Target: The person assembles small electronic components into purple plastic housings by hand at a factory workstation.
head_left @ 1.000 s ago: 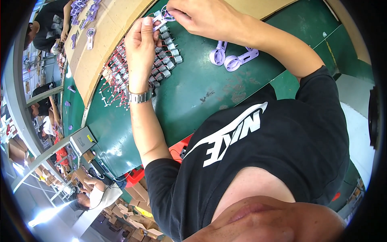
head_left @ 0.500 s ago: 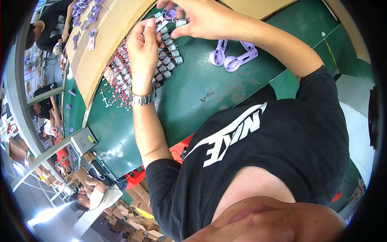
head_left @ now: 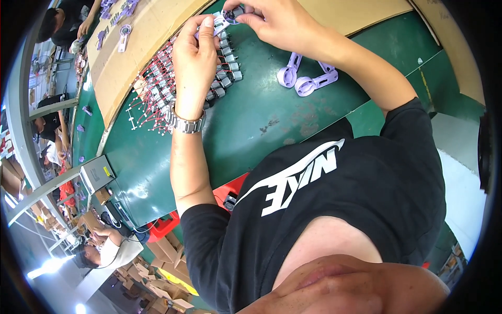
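Note:
At the top of the head view, my left hand (head_left: pixel 196 57) is closed around the narrow handle end of a purple plastic housing (head_left: pixel 219 24). My right hand (head_left: pixel 277 23) pinches a small grey motor (head_left: pixel 234 14) at the housing's round ring end, where the motor sits at or inside the ring; fingers partly hide its exact fit. Beneath my left hand lie rows of small grey motors (head_left: pixel 224 78) with red wires (head_left: pixel 151 97). To the right, under my right forearm, more purple housings (head_left: pixel 308 83) rest on the green table (head_left: pixel 246 120).
Cardboard sheets (head_left: pixel 141 42) cover the table's far side, with purple parts (head_left: pixel 124 37) on the left one. A grey metal box (head_left: pixel 97 174) stands at the left table edge. Several co-workers (head_left: pixel 65 23) are at the left. A red stool (head_left: pixel 164 226) shows below the table.
The motor in my right hand has moved from beside the housing to its ring end. Both hands have shifted slightly right, and the view has turned a little.

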Available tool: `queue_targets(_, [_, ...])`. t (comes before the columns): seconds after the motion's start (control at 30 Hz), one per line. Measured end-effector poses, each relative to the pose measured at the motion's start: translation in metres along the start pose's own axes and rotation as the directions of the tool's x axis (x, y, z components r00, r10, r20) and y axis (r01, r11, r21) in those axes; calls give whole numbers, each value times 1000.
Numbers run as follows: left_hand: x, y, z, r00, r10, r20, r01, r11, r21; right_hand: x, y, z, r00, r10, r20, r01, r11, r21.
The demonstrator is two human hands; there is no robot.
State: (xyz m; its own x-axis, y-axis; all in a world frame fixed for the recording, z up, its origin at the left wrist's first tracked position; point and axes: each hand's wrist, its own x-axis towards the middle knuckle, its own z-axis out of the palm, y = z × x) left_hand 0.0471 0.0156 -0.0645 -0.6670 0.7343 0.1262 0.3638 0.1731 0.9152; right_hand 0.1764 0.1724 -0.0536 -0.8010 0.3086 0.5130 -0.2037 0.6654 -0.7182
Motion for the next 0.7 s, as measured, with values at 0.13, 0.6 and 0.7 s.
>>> queue_targets(0.13, [1,1,-5,997,-71,32,75,980,-184,-3,1,5,953,-296,-65,282,945,-162])
queue_targets(0.6, [2,0,-9,979,-152,138,172,975,-142,10,28,2,776,-630,17,570,690,-447])
queue_targets(0.7, [-1,-8,-8,991,-99,90,104,993,-51,7,-2,-4,923,-371,99,377,828,-416])
